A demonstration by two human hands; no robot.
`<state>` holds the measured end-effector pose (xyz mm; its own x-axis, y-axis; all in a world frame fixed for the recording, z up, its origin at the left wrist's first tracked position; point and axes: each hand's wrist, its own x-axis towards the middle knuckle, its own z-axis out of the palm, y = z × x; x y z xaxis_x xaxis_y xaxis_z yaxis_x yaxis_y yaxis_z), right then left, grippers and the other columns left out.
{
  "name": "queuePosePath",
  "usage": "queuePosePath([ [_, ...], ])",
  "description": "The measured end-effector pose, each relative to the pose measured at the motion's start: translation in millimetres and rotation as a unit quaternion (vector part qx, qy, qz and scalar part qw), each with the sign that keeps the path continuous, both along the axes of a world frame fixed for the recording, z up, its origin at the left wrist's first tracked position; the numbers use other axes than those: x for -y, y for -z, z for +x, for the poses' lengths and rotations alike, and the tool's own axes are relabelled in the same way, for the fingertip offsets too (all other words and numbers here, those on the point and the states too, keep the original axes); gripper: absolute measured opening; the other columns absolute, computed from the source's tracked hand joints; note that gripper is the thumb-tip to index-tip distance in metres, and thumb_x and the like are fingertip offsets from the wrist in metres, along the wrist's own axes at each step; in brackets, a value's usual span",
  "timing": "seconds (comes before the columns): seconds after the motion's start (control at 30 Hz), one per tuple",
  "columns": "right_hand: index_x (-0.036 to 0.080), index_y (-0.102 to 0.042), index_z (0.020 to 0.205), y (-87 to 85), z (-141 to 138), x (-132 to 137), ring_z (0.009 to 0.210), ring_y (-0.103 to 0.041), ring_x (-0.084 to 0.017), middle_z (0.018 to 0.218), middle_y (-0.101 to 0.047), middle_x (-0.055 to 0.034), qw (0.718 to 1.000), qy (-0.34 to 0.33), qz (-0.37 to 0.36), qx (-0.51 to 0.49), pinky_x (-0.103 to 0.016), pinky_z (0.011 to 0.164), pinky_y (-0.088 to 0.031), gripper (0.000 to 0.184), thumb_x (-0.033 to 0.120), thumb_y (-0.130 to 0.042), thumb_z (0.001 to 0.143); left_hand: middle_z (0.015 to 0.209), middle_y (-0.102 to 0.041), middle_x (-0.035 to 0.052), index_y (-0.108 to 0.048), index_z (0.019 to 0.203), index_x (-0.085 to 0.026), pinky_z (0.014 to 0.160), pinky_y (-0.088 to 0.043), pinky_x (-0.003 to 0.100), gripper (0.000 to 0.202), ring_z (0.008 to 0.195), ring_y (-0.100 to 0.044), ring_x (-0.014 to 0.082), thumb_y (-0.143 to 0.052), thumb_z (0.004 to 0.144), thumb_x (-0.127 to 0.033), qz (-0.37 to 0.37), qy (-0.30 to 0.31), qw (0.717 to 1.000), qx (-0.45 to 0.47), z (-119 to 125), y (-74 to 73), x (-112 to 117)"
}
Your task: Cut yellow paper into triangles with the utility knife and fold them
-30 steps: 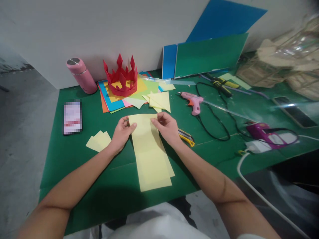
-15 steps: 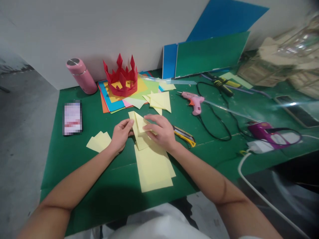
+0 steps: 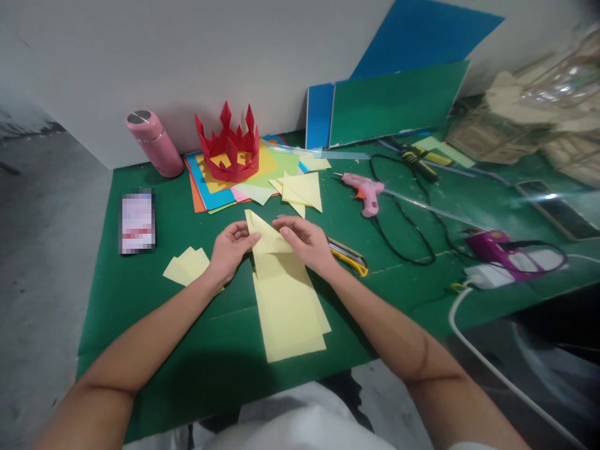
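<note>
A folded sheet of pale yellow paper (image 3: 269, 240) is held up between both hands, its upper edge sloping down to the right. My left hand (image 3: 232, 249) pinches its left edge, thumb in front. At the right corner, my right hand (image 3: 307, 242) grips it with the thumb in front and the fingers behind, partly hidden. Below lie more yellow paper sheets (image 3: 290, 319), overlapping on the table. Several small yellow paper pieces (image 3: 187, 265) are fanned out left of my left hand. Just right of my right hand rests a yellow utility knife (image 3: 349, 257).
A red paper crown (image 3: 230, 156) stands on coloured sheets (image 3: 215, 197) at the back, near a pink bottle (image 3: 155, 145). Yellow folded papers (image 3: 304, 190) lie beside them. A pink glue gun (image 3: 365, 190), its black cord and a power strip (image 3: 497, 270) occupy the right side. A phone (image 3: 137, 222) lies left.
The folded flap now lies flatter across the yellow paper. My right thumb has come round to the front of it, and the left hand has shifted slightly right.
</note>
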<state>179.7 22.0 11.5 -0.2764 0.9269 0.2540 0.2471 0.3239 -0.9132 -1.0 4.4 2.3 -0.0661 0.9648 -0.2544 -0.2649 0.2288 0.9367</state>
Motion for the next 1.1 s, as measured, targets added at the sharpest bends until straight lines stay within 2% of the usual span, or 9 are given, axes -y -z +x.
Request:
queuePosePath([
  [0.1,0.019,-0.069,0.085,0.9,3,-4,0.073,-0.060,-0.018,0.081,-0.067,-0.0031,0.989,-0.042,-0.139,-0.016,-0.032,0.067,-0.049,0.041,0.059,-0.061,0.079,0.081,-0.069,0.0024,-0.060,0.094,-0.016,0.075,-0.056,0.032,0.052,0.072,-0.065,0.0143,-0.086,0.054,-0.037,0.002,0.005,1.000,-0.016,1,-1.4,0],
  [0.17,0.018,-0.068,0.078,2.1,4,-6,0.062,-0.053,-0.014,0.069,-0.061,0.0000,0.977,-0.072,-0.200,-0.016,-0.028,0.056,-0.043,0.043,0.061,-0.065,0.074,0.081,-0.069,0.0016,-0.059,0.095,-0.016,0.076,-0.055,0.033,0.053,0.073,-0.065,0.0143,-0.086,0.054,-0.035,0.006,0.009,1.000,-0.028,1,-2.1,1],
  [0.27,0.017,-0.064,0.068,2.9,4,-7,0.055,-0.044,-0.010,0.060,-0.053,0.0026,0.966,-0.084,-0.245,-0.023,-0.024,0.049,-0.033,0.043,0.059,-0.072,0.067,0.081,-0.069,0.0017,-0.058,0.095,-0.017,0.075,-0.055,0.033,0.049,0.074,-0.066,0.0151,-0.084,0.056,-0.034,0.016,0.013,0.999,-0.042,1,-2.0,1],
  [0.37,0.017,-0.060,0.065,3.1,4,-8,0.054,-0.043,-0.009,0.061,-0.053,0.0028,0.958,-0.079,-0.273,-0.043,-0.023,0.048,-0.031,0.044,0.057,-0.077,0.061,0.082,-0.069,0.0022,-0.058,0.093,-0.018,0.074,-0.056,0.033,0.044,0.075,-0.066,0.0156,-0.081,0.059,-0.034,0.024,0.013,0.999,-0.045,1,-0.1,2],
  [0.53,0.017,-0.056,0.063,4.2,3,-8,0.051,-0.042,-0.008,0.058,-0.052,0.0046,0.957,-0.046,-0.283,-0.050,-0.023,0.049,-0.032,0.044,0.054,-0.079,0.058,0.084,-0.066,0.0016,-0.058,0.088,-0.017,0.081,-0.054,0.033,0.040,0.076,-0.064,0.0129,-0.081,0.059,-0.031,0.058,0.000,0.996,-0.068,0,4.6,1],
  [0.73,0.018,-0.054,0.063,8.2,3,-9,0.051,-0.043,-0.008,0.057,-0.052,0.0049,0.956,-0.030,-0.288,-0.046,-0.023,0.049,-0.034,0.043,0.052,-0.080,0.057,0.082,-0.064,0.0010,-0.055,0.079,-0.017,0.082,-0.054,0.033,0.036,0.077,-0.063,0.0131,-0.081,0.060,-0.032,0.076,-0.007,0.994,-0.083,1,6.0,1],
  [1.1,0.019,-0.050,0.062,11.7,4,-12,0.051,-0.046,-0.009,0.057,-0.053,0.0055,0.955,-0.045,-0.290,-0.044,-0.024,0.049,-0.037,0.044,0.049,-0.081,0.057,0.089,-0.071,0.0044,-0.069,0.079,-0.018,0.084,-0.054,0.035,0.021,0.082,-0.066,0.0170,-0.076,0.067,-0.034,0.103,0.020,0.982,-0.160,-1,3.1,4],
])
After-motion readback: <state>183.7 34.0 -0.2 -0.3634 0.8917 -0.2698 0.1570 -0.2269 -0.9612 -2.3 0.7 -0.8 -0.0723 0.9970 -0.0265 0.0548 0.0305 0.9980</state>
